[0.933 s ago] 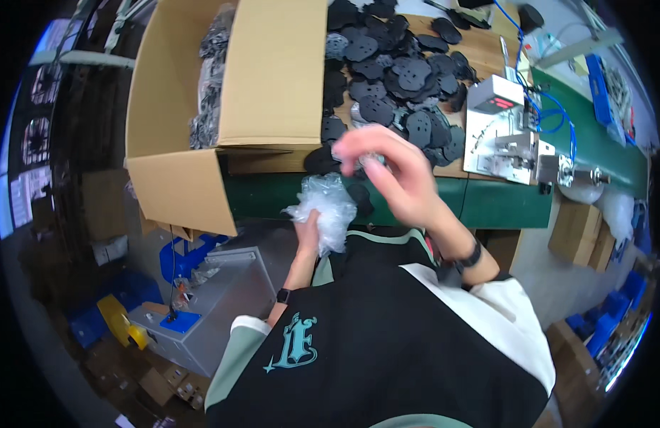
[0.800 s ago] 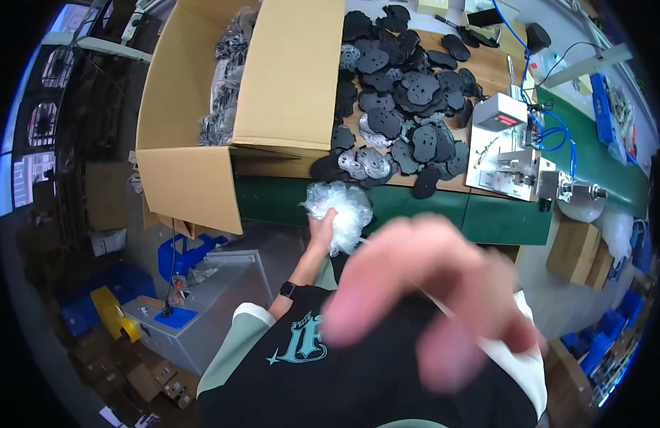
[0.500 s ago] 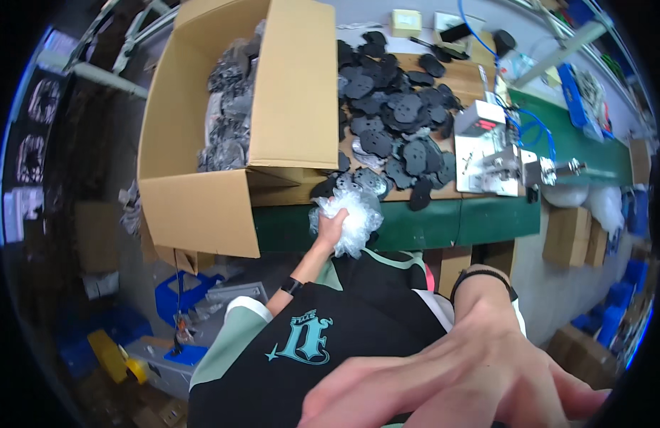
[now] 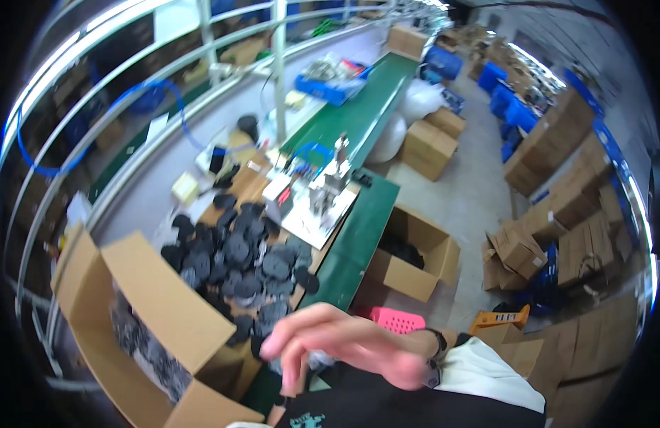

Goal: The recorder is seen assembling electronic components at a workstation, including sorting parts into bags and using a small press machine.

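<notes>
Right hand [image 4: 351, 346] raised toward the camera, motion-blurred; fingers [image 4: 301, 329] loosely curled, spread partway, no object visible in them. Left hand [image 4: 291, 389] mostly hidden behind it; can't tell how far its fingers are open or whether they grip anything. Crumpled clear plastic [image 4: 320, 359] shows just below the right hand, near the left; contact unclear. Black perforated plates [image 4: 237, 248] lie in a loose, overlapping heap beyond the hands, on the wooden surface [image 4: 249, 187]. Open carton [image 4: 166, 299] to the left holds dark plastic-wrapped items [image 4: 146, 342]. Metal bench fixture [image 4: 323, 203] stands right of the heap. Pink basket [image 4: 396, 321] sits beyond the right wrist.
</notes>
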The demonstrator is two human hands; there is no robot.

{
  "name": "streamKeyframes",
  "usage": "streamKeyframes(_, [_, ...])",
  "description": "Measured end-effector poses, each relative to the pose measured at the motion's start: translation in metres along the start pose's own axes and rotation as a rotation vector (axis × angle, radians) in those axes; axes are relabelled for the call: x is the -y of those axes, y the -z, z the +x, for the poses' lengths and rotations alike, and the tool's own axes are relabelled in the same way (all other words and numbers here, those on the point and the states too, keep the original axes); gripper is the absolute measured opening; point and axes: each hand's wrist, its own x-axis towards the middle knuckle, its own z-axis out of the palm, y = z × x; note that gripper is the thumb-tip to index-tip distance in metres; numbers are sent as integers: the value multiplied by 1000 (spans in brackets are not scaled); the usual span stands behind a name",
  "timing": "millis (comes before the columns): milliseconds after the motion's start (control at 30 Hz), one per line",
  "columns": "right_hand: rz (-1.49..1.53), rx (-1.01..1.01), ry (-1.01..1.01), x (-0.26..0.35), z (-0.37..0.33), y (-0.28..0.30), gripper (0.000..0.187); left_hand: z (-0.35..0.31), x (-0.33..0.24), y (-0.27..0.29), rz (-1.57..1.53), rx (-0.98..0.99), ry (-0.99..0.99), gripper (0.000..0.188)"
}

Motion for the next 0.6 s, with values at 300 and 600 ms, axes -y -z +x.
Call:
streamKeyframes(300, [-1086,-736,-542,-62,-248,108,51,22,27,-64,-246,228,6,34])
streamKeyframes(600, [-669,-1299,-190,-81,-305,136,59,10,22,-198,-234,200,-78,31])
